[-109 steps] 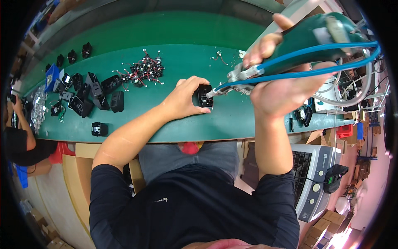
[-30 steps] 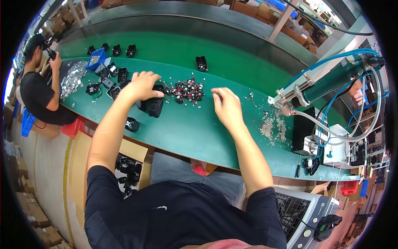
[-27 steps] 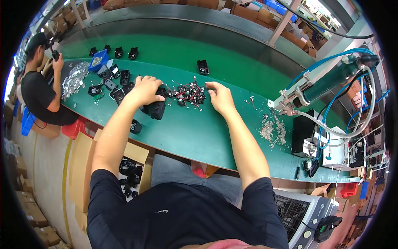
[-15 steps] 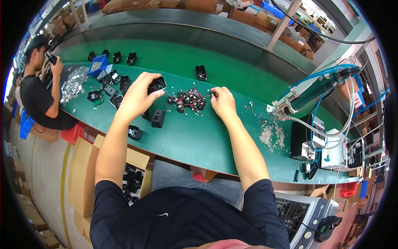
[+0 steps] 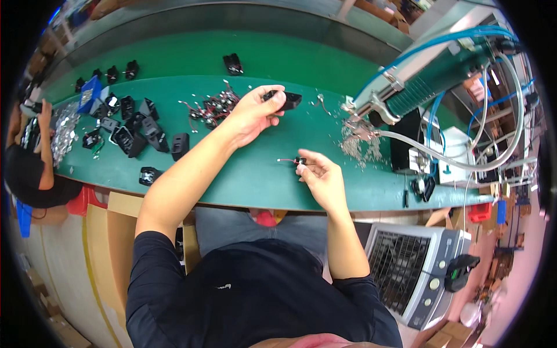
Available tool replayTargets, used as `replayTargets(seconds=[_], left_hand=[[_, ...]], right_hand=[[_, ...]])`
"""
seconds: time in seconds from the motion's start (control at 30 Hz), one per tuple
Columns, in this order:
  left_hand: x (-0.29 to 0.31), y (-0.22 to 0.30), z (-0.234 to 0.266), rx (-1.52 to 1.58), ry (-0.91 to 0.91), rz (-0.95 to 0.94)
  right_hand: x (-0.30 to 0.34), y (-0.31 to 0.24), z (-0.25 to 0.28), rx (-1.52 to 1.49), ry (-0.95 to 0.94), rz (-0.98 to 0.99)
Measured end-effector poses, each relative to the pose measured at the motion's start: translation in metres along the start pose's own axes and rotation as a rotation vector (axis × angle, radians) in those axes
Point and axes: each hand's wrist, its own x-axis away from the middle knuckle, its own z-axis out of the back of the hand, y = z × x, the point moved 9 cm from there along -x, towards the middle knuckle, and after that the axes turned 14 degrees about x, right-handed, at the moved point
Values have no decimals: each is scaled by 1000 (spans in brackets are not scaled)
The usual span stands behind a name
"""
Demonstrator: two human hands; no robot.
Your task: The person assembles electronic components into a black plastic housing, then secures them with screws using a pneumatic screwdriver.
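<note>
My left hand (image 5: 255,113) is closed round a black plastic housing (image 5: 290,101), raised over the middle of the green bench. Lower and to the right, my right hand (image 5: 321,177) pinches a small black part with red and black wires (image 5: 299,160); a white connector tips its lead. Beyond my left forearm lies a tangled pile of similar wired parts (image 5: 212,110). A black housing (image 5: 180,146) stands by that forearm, and another (image 5: 149,176) lies near the front edge. My left fingers hide part of the housing they hold.
A green screwdriver-like tool (image 5: 429,81) with hoses hangs at right, above scattered small pale pieces (image 5: 361,149). Several black housings (image 5: 139,130) and a blue bin (image 5: 90,93) stand at left. A co-worker (image 5: 29,162) is at far left; an open carton (image 5: 116,243) stands below the bench.
My view has swung to the right. The left hand has brought the housing rightward, away from the wire pile. My right hand has come away from the pile, nearer to me, with one wired part.
</note>
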Motion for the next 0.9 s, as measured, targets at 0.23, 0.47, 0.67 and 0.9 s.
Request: replayTargets(seconds=[0.23,0.47,0.67,0.9], left_hand=[[43,-62,-34,26,-386,357],[56,-67,-64,53,-643,369],[61,-82,-74,-82,-595,263],[58,-36,-57,248,-557,246]], right_hand=[[34,16,29,-233,186,151],[27,6,16,-15,204,237],[27,-31,6,548,419,525],[15,1,9,23,317,341]])
